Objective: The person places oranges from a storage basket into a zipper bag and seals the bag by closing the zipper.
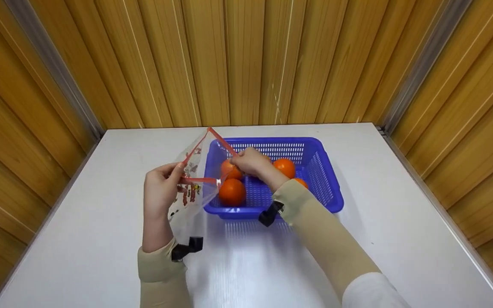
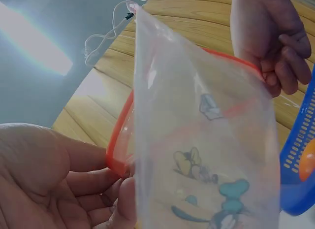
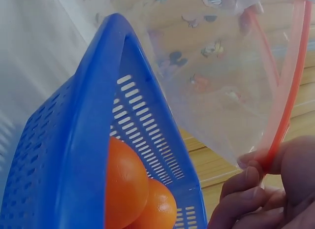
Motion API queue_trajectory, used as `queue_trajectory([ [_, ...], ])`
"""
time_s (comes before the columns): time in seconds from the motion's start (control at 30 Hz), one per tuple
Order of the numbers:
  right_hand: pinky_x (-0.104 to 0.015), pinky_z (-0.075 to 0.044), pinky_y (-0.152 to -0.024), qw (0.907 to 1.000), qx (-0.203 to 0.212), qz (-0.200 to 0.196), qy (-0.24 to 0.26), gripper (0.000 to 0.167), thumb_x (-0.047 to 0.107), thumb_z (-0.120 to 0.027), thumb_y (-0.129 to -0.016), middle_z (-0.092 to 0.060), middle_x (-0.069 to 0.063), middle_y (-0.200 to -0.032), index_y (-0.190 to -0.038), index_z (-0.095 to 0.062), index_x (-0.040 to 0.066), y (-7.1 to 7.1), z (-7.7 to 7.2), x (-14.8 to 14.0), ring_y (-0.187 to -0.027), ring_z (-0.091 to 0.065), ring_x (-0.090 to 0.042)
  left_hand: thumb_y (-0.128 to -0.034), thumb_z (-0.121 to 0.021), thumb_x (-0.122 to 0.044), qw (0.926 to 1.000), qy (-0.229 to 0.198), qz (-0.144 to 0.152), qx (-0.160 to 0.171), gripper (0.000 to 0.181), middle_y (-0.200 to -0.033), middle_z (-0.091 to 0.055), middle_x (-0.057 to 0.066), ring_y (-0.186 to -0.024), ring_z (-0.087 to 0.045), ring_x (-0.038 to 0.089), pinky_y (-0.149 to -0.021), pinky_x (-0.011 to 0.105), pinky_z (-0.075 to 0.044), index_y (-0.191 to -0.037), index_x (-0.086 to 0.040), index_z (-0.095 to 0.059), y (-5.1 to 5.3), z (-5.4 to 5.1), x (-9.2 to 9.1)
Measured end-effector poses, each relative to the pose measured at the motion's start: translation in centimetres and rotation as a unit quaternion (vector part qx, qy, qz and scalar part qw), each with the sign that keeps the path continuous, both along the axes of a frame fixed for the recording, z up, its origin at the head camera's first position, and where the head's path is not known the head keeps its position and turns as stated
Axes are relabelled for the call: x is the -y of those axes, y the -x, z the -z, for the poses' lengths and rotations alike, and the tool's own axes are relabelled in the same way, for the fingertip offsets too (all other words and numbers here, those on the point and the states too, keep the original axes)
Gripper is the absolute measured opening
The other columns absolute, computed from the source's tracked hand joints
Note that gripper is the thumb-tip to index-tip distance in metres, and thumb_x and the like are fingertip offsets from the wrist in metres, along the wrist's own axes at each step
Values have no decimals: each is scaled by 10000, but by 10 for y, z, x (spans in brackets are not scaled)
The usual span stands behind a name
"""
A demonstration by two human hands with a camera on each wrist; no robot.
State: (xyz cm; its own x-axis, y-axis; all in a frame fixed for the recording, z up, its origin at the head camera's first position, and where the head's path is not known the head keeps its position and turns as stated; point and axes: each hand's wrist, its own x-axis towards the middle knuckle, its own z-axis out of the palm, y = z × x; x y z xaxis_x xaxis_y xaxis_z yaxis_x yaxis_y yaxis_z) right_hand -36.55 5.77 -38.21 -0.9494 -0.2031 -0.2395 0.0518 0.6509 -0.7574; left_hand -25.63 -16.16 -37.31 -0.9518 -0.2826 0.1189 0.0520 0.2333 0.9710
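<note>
A clear plastic bag (image 2: 206, 150) with a red zip edge and printed cartoon figures is stretched between both hands, its mouth spread apart. My left hand (image 1: 161, 190) pinches the red edge on the left side, thumb against fingers. The right hand (image 1: 253, 162) pinches the red edge at the other end, above the basket. Below and beside the bag, oranges (image 1: 232, 192) lie in a blue plastic basket (image 1: 334, 188); one is partly seen through the film. In the right wrist view, two oranges (image 3: 125, 184) show behind the basket's rim. No fruit is seen inside the bag.
The basket stands on a white table (image 1: 101, 222), near its back edge. Wood-patterned panels (image 1: 246, 64) rise behind and at both sides. A small black camera (image 1: 268, 214) is worn on the right wrist, another on the left.
</note>
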Motion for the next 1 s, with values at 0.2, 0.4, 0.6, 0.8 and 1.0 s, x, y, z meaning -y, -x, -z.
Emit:
queue_trajectory([
  [0.2, -207, -271, -455, 9987, -31, 13, 499, 423, 397, -556, -1047, -487, 46, -582, -719, -569, 131, -2, 3, 1, -506, -401, -88, -1053, -560, -104, 9979, -517, 376, 85, 334, -838, -732, 101, -633, -696, 31, -588, 202, -614, -1259, 142, -653, 3, 3, 0],
  [0.4, -209, -433, -486, 9907, 286, 440, 1253, 499, 390, -373, -1119, -625, -75, -789, -1088, -655, -20, -1, 9, -1, -566, -567, -129, -1042, -593, -108, 9985, -380, 398, 74, 329, -815, -714, 95, -632, -689, 42, -618, 179, -615, -1254, 134, -661, 6, 4, 1],
  [0.6, -340, -605, -763, 9950, 704, 308, 635, 371, 309, -519, -1082, -552, -72, -962, -1320, -567, 28, -6, 14, 0, -708, -572, -174, -1035, -614, -130, 9993, -192, 300, 122, 338, -847, -707, 97, -640, -682, 44, -620, 170, -610, -1266, 111, -669, 6, 3, 1],
  [0.8, -387, -606, -905, 9975, 667, 14, -230, 436, 336, -685, -998, -606, -107, -1160, -1329, -578, 73, -7, 18, 2, -887, -573, -220, -1033, -617, -128, 9990, -243, 354, 89, 340, -862, -682, 77, -650, -679, 31, -627, 169, -611, -1266, 115, -666, 6, 3, 2],
  [1.0, -539, -560, -1044, 9943, 942, -218, -440, 561, 321, -742, -960, -572, -173, -1388, -1411, -521, 70, -8, 28, 6, -1202, -578, -351, -1029, -621, -115, 9989, -246, 378, 99, 333, -888, -684, 89, -651, -682, 25, -631, 167, -611, -1268, 112, -666, 7, 4, 1],
])
